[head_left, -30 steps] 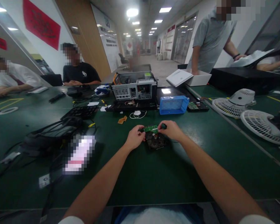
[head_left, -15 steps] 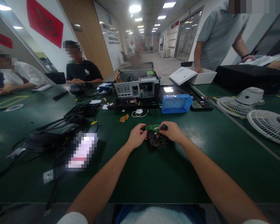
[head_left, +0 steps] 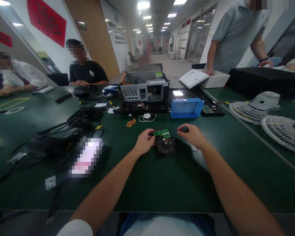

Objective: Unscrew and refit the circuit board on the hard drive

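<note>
A black hard drive (head_left: 165, 145) with a green circuit board (head_left: 161, 132) at its far end lies on the green table (head_left: 162, 183) in front of me. My left hand (head_left: 144, 141) is curled against the drive's left edge and steadies it. My right hand (head_left: 191, 135) sits to the right of the drive, apart from it, closed around a small screwdriver with a dark green handle (head_left: 185, 129).
Behind the drive stand an open grey computer case (head_left: 144, 89), a blue plastic bin (head_left: 186, 108) and a second circuit board (head_left: 212, 110). Cables and a black keyboard (head_left: 86, 114) lie left. White fan parts (head_left: 254, 108) lie right. Other people sit and stand around the tables.
My right hand has lifted the screwdriver off the green board and moved right, away from the drive. The left hand has stayed on the drive.
</note>
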`<state>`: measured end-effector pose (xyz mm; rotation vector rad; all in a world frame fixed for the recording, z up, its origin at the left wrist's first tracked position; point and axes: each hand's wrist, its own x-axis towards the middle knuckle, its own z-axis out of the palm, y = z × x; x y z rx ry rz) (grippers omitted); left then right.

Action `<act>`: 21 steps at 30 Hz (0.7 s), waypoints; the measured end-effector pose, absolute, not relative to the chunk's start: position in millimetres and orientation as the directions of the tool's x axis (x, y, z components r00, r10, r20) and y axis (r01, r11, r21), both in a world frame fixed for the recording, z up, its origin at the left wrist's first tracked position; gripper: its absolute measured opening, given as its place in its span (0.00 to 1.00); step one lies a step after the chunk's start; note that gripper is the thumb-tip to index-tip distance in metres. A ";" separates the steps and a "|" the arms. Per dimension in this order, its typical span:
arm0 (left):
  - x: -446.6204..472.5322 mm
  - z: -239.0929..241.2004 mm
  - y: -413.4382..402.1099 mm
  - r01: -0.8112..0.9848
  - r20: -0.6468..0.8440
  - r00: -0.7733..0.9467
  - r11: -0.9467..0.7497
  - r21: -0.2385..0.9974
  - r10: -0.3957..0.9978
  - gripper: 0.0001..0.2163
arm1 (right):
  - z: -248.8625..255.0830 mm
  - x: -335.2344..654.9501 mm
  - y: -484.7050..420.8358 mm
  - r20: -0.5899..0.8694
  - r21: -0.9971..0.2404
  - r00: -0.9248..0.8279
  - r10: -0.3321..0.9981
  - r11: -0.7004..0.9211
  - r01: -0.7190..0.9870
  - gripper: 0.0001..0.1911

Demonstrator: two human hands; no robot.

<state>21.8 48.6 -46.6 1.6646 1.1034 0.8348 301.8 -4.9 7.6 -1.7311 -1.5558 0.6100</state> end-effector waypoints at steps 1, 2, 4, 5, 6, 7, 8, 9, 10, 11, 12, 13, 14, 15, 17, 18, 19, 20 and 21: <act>21.6 -46.8 48.5 0.293 0.040 0.364 -0.155 0.944 0.930 0.19 | 7.7 300.2 -6.2 0.112 -0.752 0.133 0.985 -0.003 0.659 0.07; 21.5 -46.7 48.3 0.292 0.041 0.363 -0.155 0.944 0.931 0.19 | 8.1 297.4 -7.4 0.114 -0.727 0.100 0.988 0.015 0.686 0.06; 21.4 -46.2 47.9 0.293 0.039 0.358 -0.151 0.944 0.933 0.19 | 9.1 289.8 -8.9 0.132 -0.664 0.034 0.991 0.063 0.745 0.04; 21.4 -45.7 47.7 0.295 0.033 0.355 -0.145 0.944 0.934 0.18 | 9.6 285.9 -9.3 0.142 -0.637 0.007 0.990 0.086 0.766 0.03; 21.4 -45.2 47.5 0.297 0.026 0.355 -0.139 0.945 0.935 0.18 | 10.0 282.4 -9.7 0.147 -0.617 -0.014 0.989 0.103 0.780 0.03; 21.4 -44.7 47.4 0.301 0.019 0.355 -0.134 0.944 0.935 0.18 | 10.2 279.5 -9.9 0.149 -0.606 -0.030 0.988 0.116 0.787 0.04; 21.4 -44.2 47.3 0.303 0.015 0.354 -0.130 0.944 0.935 0.19 | 10.2 277.3 -10.2 0.148 -0.601 -0.041 0.988 0.123 0.790 0.06; 21.3 -43.8 47.2 0.304 0.014 0.353 -0.129 0.944 0.936 0.19 | 9.9 275.6 -10.4 0.145 -0.596 -0.047 0.988 0.125 0.793 0.07; 21.3 -43.4 47.2 0.302 0.015 0.354 -0.130 0.944 0.935 0.19 | 9.5 274.4 -10.7 0.140 -0.590 -0.052 0.989 0.126 0.798 0.07; 21.2 -43.2 47.1 0.298 0.019 0.356 -0.133 0.945 0.934 0.19 | 9.0 273.5 -10.9 0.137 -0.583 -0.054 0.989 0.125 0.803 0.07; 21.2 -43.1 46.9 0.292 0.023 0.360 -0.136 0.947 0.933 0.19 | 8.5 272.7 -11.1 0.135 -0.577 -0.057 0.989 0.125 0.807 0.07; 21.2 -43.0 46.8 0.286 0.027 0.363 -0.139 0.948 0.931 0.19 | 7.9 271.8 -11.2 0.134 -0.573 -0.062 0.989 0.129 0.810 0.07; 21.2 -43.1 46.6 0.282 0.030 0.368 -0.143 0.949 0.929 0.19 | 7.4 270.9 -11.3 0.136 -0.572 -0.068 0.988 0.134 0.809 0.07; 21.2 -43.1 46.5 0.280 0.034 0.373 -0.147 0.949 0.927 0.19 | 7.1 270.0 -11.3 0.137 -0.575 -0.075 0.988 0.141 0.806 0.07; 21.5 -43.2 46.4 0.282 0.038 0.377 -0.154 0.947 0.926 0.19 | 7.1 268.5 -11.4 0.138 -0.588 -0.090 0.986 0.155 0.794 0.07; 21.6 -43.2 46.4 0.284 0.037 0.375 -0.153 0.947 0.926 0.19 | 7.3 268.2 -11.5 0.140 -0.595 -0.093 0.986 0.159 0.788 0.07; 21.6 -43.0 46.6 0.285 0.033 0.372 -0.149 0.947 0.928 0.19 | 7.7 268.5 -11.5 0.144 -0.603 -0.088 0.986 0.158 0.782 0.07; 21.5 -42.8 46.9 0.282 0.027 0.371 -0.140 0.949 0.928 0.19 | 8.2 269.3 -11.5 0.153 -0.611 -0.074 0.986 0.153 0.777 0.06; 21.2 -42.7 47.4 0.275 0.019 0.371 -0.130 0.953 0.929 0.20 | 8.6 270.9 -11.4 0.164 -0.622 -0.050 0.985 0.143 0.770 0.05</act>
